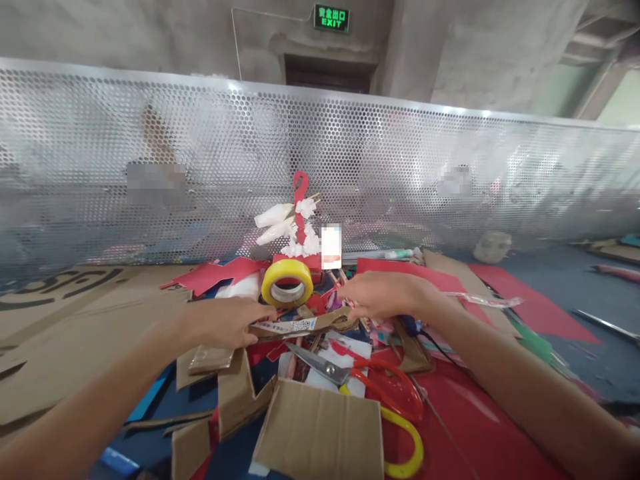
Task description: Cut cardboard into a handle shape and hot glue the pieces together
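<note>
A narrow, bent strip of brown cardboard (327, 322) with a printed QR label spans the gap between my hands. My left hand (225, 322) is closed on its left end, fingertips at the label. At the strip's right end, my right hand (383, 293) has its fingers bent down and closed on it, the tips partly hidden. Just behind the strip stands a roll of yellow tape (287, 283). Scissors with red handles (385, 383) lie in front of it, blades toward the left. A cardboard square (320, 430) is nearest me, partly over yellow scissor handles (411, 443).
A perforated metal panel (225, 147) runs across the back. Before it stands a white, bottle-like craft piece with a red ribbon (300, 200). Large cardboard (100, 333) covers the left; red sheets (535, 303) and a metal tool (607, 325) lie at right. Scraps clutter the middle.
</note>
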Action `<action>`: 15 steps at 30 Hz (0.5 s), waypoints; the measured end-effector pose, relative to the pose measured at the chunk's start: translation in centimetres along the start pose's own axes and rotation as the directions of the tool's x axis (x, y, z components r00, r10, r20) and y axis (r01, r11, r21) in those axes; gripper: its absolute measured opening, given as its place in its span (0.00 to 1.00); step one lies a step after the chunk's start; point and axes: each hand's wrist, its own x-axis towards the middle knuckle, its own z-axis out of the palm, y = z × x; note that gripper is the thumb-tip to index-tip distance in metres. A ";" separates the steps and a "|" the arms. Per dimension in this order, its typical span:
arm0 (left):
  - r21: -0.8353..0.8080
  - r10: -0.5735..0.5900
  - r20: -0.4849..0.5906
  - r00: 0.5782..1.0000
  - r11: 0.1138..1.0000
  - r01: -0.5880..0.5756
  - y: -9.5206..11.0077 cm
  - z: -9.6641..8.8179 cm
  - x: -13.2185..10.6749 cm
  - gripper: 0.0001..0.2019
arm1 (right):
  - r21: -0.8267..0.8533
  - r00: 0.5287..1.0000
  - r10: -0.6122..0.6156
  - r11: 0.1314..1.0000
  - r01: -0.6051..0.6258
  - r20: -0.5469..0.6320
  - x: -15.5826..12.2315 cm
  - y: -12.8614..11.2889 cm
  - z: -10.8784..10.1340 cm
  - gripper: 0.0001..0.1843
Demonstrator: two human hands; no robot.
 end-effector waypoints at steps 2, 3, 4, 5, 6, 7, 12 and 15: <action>-0.001 -0.035 0.029 0.999 0.999 0.035 0.3 -0.2 0.0 0.31 | 0.015 0.999 -0.009 1.000 0.008 0.036 0.8 -0.7 0.6 0.15; 0.001 -0.040 0.032 0.999 0.999 0.039 0.5 -0.3 0.0 0.31 | 0.008 0.999 -0.013 1.000 0.013 0.047 1.1 -1.0 0.9 0.17; 0.002 -0.041 0.035 0.999 0.999 0.041 0.7 -0.5 -0.1 0.31 | -0.008 0.999 -0.018 1.000 0.018 0.048 1.3 -1.3 1.2 0.18; -0.001 -0.041 0.037 0.998 0.999 0.042 0.8 -0.6 -0.1 0.31 | -0.032 0.999 -0.025 0.999 0.027 0.041 1.5 -1.6 1.6 0.19; -0.007 -0.039 0.041 0.998 0.999 0.039 0.9 -0.6 -0.1 0.31 | -0.059 0.999 -0.036 0.998 0.038 0.029 1.7 -1.7 1.9 0.20; -0.013 -0.034 0.045 0.998 0.999 0.034 0.9 -0.6 0.0 0.30 | -0.085 0.999 -0.052 0.995 0.053 0.015 1.9 -1.8 2.3 0.20; -0.038 -0.014 0.036 0.999 0.999 0.016 0.4 -0.2 0.5 0.30 | -0.133 0.995 -0.095 0.987 0.096 0.012 2.7 -1.7 3.6 0.17; -0.029 -0.014 0.011 1.000 0.999 0.014 0.5 0.1 0.6 0.30 | -0.129 0.996 -0.090 0.987 0.091 0.014 2.9 -1.6 3.8 0.16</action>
